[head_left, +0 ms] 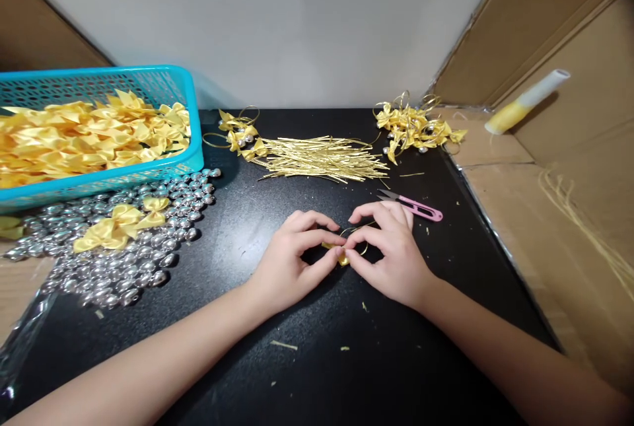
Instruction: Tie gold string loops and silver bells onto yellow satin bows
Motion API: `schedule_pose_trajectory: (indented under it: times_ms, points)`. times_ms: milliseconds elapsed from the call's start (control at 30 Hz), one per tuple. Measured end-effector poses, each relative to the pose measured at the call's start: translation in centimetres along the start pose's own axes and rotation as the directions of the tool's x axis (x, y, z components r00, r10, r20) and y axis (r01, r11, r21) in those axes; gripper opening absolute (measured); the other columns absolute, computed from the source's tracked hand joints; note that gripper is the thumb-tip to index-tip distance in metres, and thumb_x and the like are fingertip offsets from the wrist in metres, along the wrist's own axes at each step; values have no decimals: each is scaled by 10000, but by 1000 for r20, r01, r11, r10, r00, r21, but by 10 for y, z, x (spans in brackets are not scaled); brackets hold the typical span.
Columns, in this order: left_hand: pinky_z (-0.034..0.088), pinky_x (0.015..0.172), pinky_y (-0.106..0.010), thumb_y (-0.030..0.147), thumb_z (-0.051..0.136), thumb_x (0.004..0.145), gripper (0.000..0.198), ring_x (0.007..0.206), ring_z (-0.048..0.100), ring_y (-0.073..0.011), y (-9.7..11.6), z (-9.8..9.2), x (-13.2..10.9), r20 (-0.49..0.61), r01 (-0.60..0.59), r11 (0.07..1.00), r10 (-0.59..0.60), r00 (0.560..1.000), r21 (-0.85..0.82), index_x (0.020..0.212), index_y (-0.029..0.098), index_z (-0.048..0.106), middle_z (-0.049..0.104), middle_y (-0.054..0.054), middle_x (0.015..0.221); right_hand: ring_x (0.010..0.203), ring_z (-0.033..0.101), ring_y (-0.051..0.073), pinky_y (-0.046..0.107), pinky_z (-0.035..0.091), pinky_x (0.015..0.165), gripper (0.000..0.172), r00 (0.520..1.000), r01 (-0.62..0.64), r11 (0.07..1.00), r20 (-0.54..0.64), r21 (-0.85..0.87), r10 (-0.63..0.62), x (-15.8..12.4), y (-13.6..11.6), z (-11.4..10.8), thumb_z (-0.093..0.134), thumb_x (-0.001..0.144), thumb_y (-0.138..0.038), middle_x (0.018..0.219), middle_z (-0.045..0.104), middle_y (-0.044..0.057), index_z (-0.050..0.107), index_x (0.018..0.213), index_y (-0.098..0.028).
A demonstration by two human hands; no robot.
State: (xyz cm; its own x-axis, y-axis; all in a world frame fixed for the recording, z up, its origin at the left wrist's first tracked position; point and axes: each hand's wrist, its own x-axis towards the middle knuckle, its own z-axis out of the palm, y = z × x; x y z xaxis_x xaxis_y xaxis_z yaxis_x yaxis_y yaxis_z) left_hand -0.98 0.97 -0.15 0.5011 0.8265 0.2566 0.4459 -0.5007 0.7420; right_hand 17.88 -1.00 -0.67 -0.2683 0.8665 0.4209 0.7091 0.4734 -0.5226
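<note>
Gold wires (pixel 321 158) lie behind the pink snips (pixel 413 206). Just in front of the snips, left hand (pixel 290 264) and right hand (pixel 393 257) pinch a yellow bow (pixel 341 256) in their fingers; its axis is hidden.

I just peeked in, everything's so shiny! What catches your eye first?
The turquoise plastic basket, far left, brims with yellow satin bows. In front spreads a heap of silver beads. At the centre of the black table, left hand and right hand pinch a small yellow bow.
</note>
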Motion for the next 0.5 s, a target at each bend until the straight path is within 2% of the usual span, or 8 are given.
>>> schedule_pose_trajectory:
  times_ms: [100, 200, 333, 500]
  points:
    - [430, 819, -349, 228, 623, 835, 122, 909, 578, -193, -1, 0, 1, 11, 49, 998, -50, 999, 26, 776, 202, 726, 671, -45, 967, 989, 515, 239, 434, 335, 865, 126, 999, 35, 999, -12, -13, -36, 0, -1, -1, 674, 777, -187, 985, 653, 28, 653, 661, -232]
    - [419, 848, -360, 236, 589, 862, 147, 937, 571, -194, -2, -3, 4, 65, 77, 997, -77, 995, 4, 808, 213, 724, 667, -37, 1001, 986, 514, 238, 434, 330, 866, 123, 995, 92, 995, -24, -32, -92, -1, -2, -1, 666, 792, -190, 987, 661, 25, 658, 676, -232]
    - [396, 920, -379, 230, 567, 881, 162, 1033, 533, -206, -3, -11, 9, 171, 11, 999, -5, 985, -33, 945, 240, 716, 640, -35, 1105, 977, 513, 237, 433, 326, 862, 120, 990, 136, 989, -26, -60, -138, -1, -2, -1, 667, 791, -182, 990, 663, 24, 660, 681, -228]
    - [361, 969, -400, 261, 542, 904, 174, 1095, 468, -225, -7, -19, 15, 298, -60, 998, 65, 952, -25, 900, 236, 715, 595, -43, 1175, 993, 508, 237, 435, 330, 875, 118, 983, 183, 980, -17, -84, -185, -2, -1, 0, 646, 806, -176, 1004, 659, 27, 651, 698, -224]
